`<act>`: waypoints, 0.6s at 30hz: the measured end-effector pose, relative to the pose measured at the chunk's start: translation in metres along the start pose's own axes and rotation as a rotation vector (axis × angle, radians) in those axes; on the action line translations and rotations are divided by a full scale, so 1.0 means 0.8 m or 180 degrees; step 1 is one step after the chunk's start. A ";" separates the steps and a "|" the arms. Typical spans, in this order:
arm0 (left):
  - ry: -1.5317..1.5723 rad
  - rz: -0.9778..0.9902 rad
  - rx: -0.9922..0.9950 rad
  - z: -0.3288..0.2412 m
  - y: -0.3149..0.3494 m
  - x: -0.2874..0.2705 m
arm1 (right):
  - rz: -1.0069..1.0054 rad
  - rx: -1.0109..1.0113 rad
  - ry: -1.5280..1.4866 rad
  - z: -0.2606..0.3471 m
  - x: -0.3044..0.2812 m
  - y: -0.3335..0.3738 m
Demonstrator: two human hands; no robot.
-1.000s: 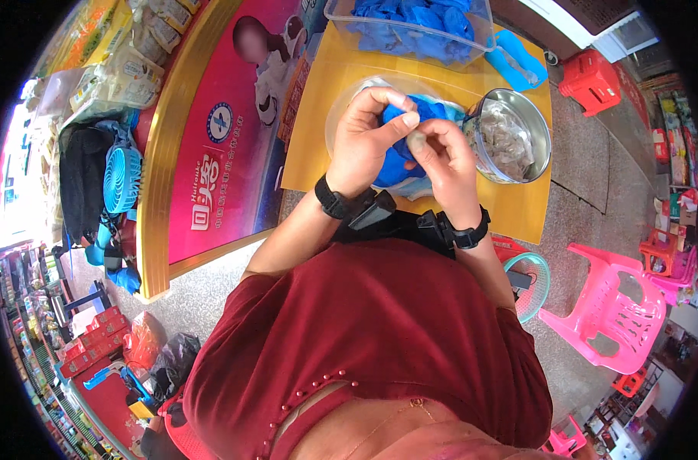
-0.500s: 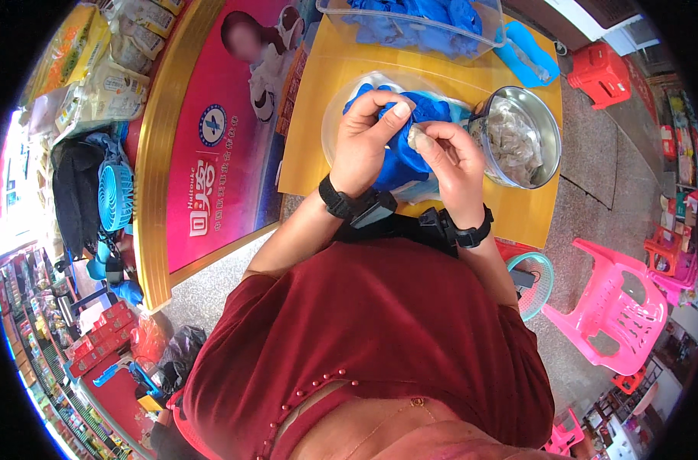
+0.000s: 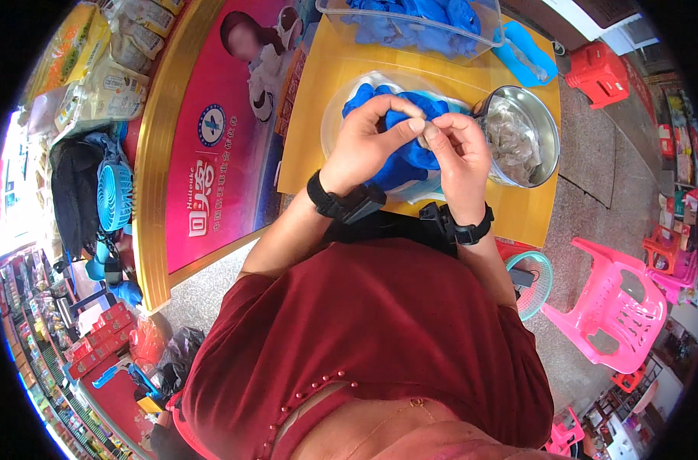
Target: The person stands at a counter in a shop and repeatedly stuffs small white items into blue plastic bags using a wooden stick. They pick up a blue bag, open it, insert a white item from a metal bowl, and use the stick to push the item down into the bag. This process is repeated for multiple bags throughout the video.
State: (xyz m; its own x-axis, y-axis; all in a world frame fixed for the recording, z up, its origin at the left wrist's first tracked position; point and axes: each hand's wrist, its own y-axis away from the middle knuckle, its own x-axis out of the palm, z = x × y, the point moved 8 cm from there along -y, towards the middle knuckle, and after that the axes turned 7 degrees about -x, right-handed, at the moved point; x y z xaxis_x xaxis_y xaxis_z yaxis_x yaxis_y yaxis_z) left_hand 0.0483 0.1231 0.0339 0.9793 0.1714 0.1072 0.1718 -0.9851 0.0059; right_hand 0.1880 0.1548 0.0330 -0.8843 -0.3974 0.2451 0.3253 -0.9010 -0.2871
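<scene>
Over a pale round tray, my two hands meet fingertip to fingertip. My left hand is closed in a pinch, and my right hand pinches right beside it. A crumpled blue cloth-like piece hangs from and below their fingertips. A small pale bit shows where the fingers meet; its kind I cannot make out. More soft blue pieces lie heaped on the tray under my hands, partly hidden by them. To the right of my right hand stands a steel bowl holding crumpled clear, film-like material.
The yellow table carries a clear plastic bin of blue pieces at the back and a blue dish at the far right corner. A pink-panelled counter stands left. A pink plastic chair and red stools stand right.
My left hand has shifted slightly and its fingertips have come against those of my right hand. The pale bit at the right fingertips is now mostly covered.
</scene>
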 end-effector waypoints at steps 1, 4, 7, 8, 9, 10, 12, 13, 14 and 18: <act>-0.0101 0.0141 -0.0050 0.001 0.000 0.001 | 0.0005 -0.0021 0.0057 0.002 -0.001 0.000; 0.0096 -0.0334 -0.0045 -0.007 0.009 -0.010 | 0.0348 -0.0106 0.0556 0.018 0.007 0.001; 0.0519 -0.0554 -0.0060 -0.002 0.011 -0.016 | 0.0339 -0.1865 0.2100 0.069 0.018 0.005; 0.0676 -0.0589 -0.0077 0.001 0.011 -0.017 | 0.0355 -0.1624 0.1786 0.060 0.016 0.009; 0.0799 -0.0570 -0.0040 0.000 0.011 -0.017 | 0.0384 -0.1666 0.1969 0.061 0.018 0.009; 0.0921 -0.0549 -0.0003 -0.002 0.011 -0.018 | 0.0411 -0.1708 0.2154 0.066 0.020 0.008; 0.1041 -0.0500 -0.0019 -0.005 0.014 -0.017 | 0.0372 -0.1759 0.2402 0.067 0.022 0.007; 0.1044 -0.0479 -0.0070 -0.009 0.016 -0.016 | 0.0362 -0.1738 0.2387 0.067 0.021 0.007; 0.1044 -0.0461 -0.0119 -0.010 0.018 -0.015 | 0.0354 -0.1719 0.2369 0.067 0.022 0.006; 0.0729 -0.0514 0.0275 -0.015 0.023 -0.014 | 0.0387 -0.1724 0.2238 0.070 0.027 0.010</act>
State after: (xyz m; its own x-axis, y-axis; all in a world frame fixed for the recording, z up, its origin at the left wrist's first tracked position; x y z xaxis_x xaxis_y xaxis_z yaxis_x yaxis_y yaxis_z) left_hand 0.0391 0.1031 0.0450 0.8907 0.3088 0.3336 0.3414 -0.9389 -0.0425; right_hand 0.1902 0.1293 0.0875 -0.9129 -0.1258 -0.3883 0.3847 -0.5831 -0.7156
